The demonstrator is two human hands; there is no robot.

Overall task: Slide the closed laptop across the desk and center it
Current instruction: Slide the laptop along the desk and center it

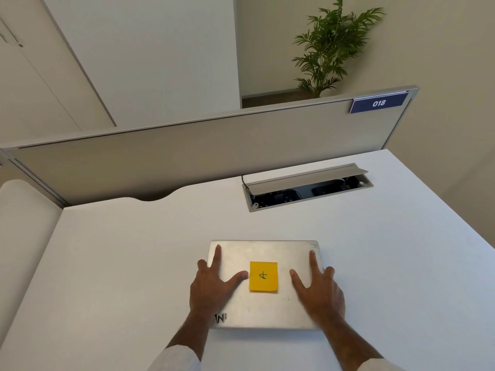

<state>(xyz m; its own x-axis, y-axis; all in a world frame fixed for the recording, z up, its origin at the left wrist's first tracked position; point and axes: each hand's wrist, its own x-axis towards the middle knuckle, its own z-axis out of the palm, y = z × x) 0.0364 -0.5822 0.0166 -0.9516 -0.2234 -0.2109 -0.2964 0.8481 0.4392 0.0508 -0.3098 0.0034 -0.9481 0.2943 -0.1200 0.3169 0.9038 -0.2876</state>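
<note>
A closed silver laptop (265, 250) lies flat on the white desk (120, 263), near the front and roughly in the middle of the view. A yellow sticky note (263, 276) with a pen mark sits on the middle of its lid. My left hand (211, 285) rests flat on the left part of the lid, fingers spread, with the outer fingers at the left edge. My right hand (318, 290) lies flat on the right part in the same way, its outer fingers reaching over the right edge. Neither hand is closed around the laptop.
An open cable hatch (308, 186) with a raised grey flap is set into the desk behind the laptop. A grey partition (187, 145) with a blue "018" sign (378, 103) runs along the back. The desk's right edge falls away at the far right. A potted plant (332, 46) stands beyond.
</note>
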